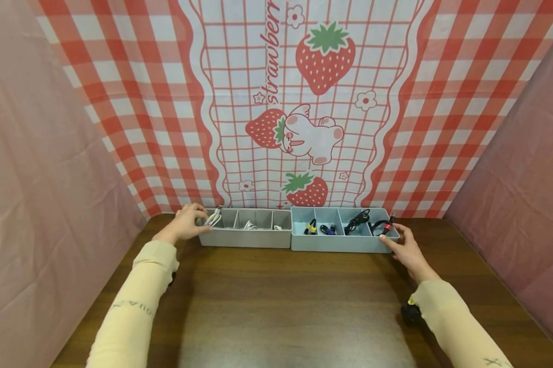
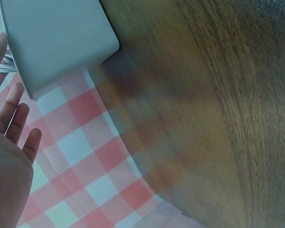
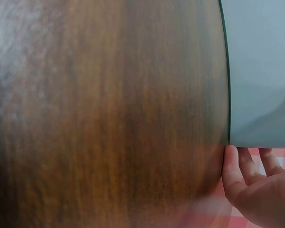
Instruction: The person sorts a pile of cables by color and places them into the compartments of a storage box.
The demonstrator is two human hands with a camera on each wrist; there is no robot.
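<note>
A grey divided organizer box [image 1: 248,239] and a light blue one [image 1: 340,245] stand end to end against the back cloth. At the grey box's left end is my left hand [image 1: 182,225], thumb by the front rim and fingers near a white cable [image 1: 214,218]. The left wrist view shows its fingers loosely extended beside the box's wall [image 2: 59,42]. My right hand [image 1: 410,250] touches the right end of the blue box, thumb near its front corner. In the right wrist view, its fingers [image 3: 232,171] reach up to the box's end edge. Black cables [image 1: 357,221] lie inside.
More white cables [image 1: 249,225] sit in the grey box's other compartments. The blue box also holds a yellow-and-black connector [image 1: 311,227] and a blue-ended cable [image 1: 328,230]. Brown wooden tabletop [image 1: 294,301] extends in front, with pink cloth [image 1: 41,194] along the sides.
</note>
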